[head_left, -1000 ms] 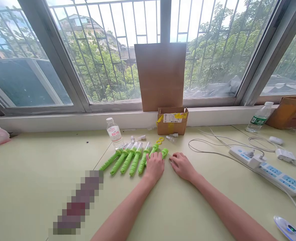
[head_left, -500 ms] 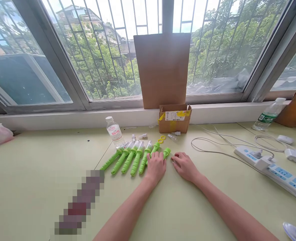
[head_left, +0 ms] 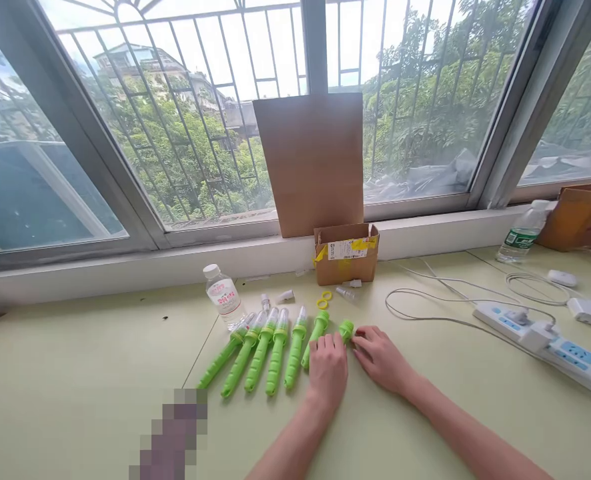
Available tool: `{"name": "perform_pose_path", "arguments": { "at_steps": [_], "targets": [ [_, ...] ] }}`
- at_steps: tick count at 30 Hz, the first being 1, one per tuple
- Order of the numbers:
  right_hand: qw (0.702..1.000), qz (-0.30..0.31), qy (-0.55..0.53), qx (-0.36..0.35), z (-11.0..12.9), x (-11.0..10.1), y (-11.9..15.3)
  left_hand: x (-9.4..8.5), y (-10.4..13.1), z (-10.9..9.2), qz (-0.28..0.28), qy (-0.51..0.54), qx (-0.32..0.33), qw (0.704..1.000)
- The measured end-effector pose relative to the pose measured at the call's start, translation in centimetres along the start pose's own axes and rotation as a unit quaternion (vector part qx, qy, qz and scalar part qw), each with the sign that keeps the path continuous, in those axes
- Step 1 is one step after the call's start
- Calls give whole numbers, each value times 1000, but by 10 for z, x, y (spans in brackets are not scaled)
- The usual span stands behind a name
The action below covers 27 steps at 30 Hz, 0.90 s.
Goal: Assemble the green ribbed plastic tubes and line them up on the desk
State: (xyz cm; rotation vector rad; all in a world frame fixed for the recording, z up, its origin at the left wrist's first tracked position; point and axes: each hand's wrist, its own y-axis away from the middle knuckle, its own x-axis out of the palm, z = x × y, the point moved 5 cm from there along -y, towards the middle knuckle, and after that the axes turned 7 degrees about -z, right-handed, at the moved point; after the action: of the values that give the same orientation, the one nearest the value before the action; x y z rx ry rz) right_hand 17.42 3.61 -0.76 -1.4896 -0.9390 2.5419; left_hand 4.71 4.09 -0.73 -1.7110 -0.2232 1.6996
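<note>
Several green ridged handles with clear tips, such as this one [head_left: 275, 360], lie side by side on the pale green table [head_left: 100, 353]. To their right is a green handle [head_left: 316, 337] with no clear tip. My left hand [head_left: 329, 367] is closed over the rightmost green handle [head_left: 346, 329], whose threaded end sticks out beyond the fingers; the rest is hidden. My right hand [head_left: 380, 357] rests just right of that end, fingers bent and pointing at it, and whatever is between them is hidden. Two yellow rings [head_left: 324, 300] lie behind the hands.
A small open carton [head_left: 346, 260] and an upright cardboard sheet [head_left: 315, 167] stand at the back. One bottle [head_left: 224, 297] is behind the handles, another bottle [head_left: 520, 233] at the far right. Small clear and white pieces [head_left: 346, 293] lie nearby. Right: a power strip [head_left: 565, 353] with cables.
The camera view has shifted. My left hand has moved right with the rightmost handle, away from the untipped handle beside it, which now shows more. My right hand is nearer the threaded end.
</note>
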Motion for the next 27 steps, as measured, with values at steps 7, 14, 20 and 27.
{"name": "perform_pose_path", "arguments": {
  "at_steps": [7, 14, 20, 27],
  "targets": [
    [1000, 13, -15, 20, 0, 0, 2, 6, 6, -1, 41, -6, -16, 999],
    [998, 13, -41, 40, -9, 6, -10, 8, 4, 9, 46, 14, -27, 998],
    [997, 13, -64, 37, -34, 21, -41, 1, 6, 17, 49, 8, -46, 998],
    [995, 17, -93, 30, -28, 40, -60, -4, 9, 20, 45, -9, -55, 997]
  ]
}}
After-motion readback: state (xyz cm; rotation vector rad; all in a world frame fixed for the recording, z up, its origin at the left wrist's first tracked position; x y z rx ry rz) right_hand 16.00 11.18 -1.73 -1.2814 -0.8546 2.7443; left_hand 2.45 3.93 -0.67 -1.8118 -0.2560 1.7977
